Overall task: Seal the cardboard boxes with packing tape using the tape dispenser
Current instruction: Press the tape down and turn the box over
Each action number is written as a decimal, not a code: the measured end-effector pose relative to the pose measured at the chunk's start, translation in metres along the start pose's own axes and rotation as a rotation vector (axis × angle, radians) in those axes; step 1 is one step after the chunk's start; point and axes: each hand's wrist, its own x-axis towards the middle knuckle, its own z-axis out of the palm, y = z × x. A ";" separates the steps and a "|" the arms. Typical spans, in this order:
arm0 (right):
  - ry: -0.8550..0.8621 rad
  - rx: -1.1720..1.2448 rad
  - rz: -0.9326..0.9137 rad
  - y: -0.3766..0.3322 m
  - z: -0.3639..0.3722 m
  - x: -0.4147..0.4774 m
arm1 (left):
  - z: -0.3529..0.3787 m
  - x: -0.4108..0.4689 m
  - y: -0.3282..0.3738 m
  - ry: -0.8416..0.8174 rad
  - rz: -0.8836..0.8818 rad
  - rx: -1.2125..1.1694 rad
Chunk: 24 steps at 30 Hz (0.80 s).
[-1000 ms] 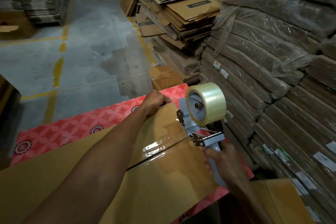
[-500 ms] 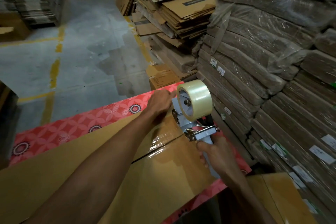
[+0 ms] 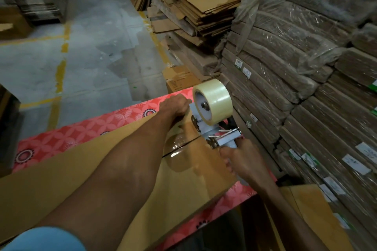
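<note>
A large brown cardboard box [image 3: 183, 177] lies flat on a red patterned table [image 3: 67, 138]. Shiny clear tape covers the box's centre seam near its far end. My right hand [image 3: 244, 163] grips the handle of a grey tape dispenser [image 3: 216, 130], which carries a roll of clear tape [image 3: 214, 101]. The dispenser's front sits at the far edge of the box. My left hand [image 3: 175, 106] rests on that far edge right beside the dispenser, fingers curled over the edge.
Wrapped bundles of flattened cardboard [image 3: 295, 67] form a tall stack close on the right. Loose flattened boxes [image 3: 202, 4] pile up behind. A small brown box [image 3: 179, 79] stands on the concrete floor [image 3: 91, 47] beyond the table. Another cardboard sheet [image 3: 318, 220] lies at lower right.
The dispenser has moved forward along the seam to the box's far edge, meeting my left hand. More of the seam now shows tape.
</note>
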 end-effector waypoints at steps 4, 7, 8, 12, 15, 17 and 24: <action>0.010 -0.026 0.053 0.033 -0.009 -0.027 | 0.003 -0.002 0.001 0.004 -0.008 0.033; 0.025 -0.031 0.057 0.045 -0.012 -0.034 | 0.003 -0.014 0.017 0.095 -0.083 0.139; 0.026 -0.027 0.053 0.045 -0.013 -0.034 | 0.007 -0.021 0.025 0.173 -0.105 0.165; 0.009 -0.002 0.041 0.041 -0.012 -0.031 | 0.025 -0.065 0.052 0.255 -0.059 0.019; 0.015 -0.004 0.021 0.036 -0.007 -0.031 | 0.030 -0.069 0.047 0.209 -0.035 0.105; 0.023 -0.022 -0.005 0.030 -0.005 -0.027 | 0.026 -0.059 0.043 0.218 -0.037 0.105; 0.037 -0.054 -0.076 0.002 -0.009 0.005 | 0.012 -0.028 0.027 0.214 -0.099 0.112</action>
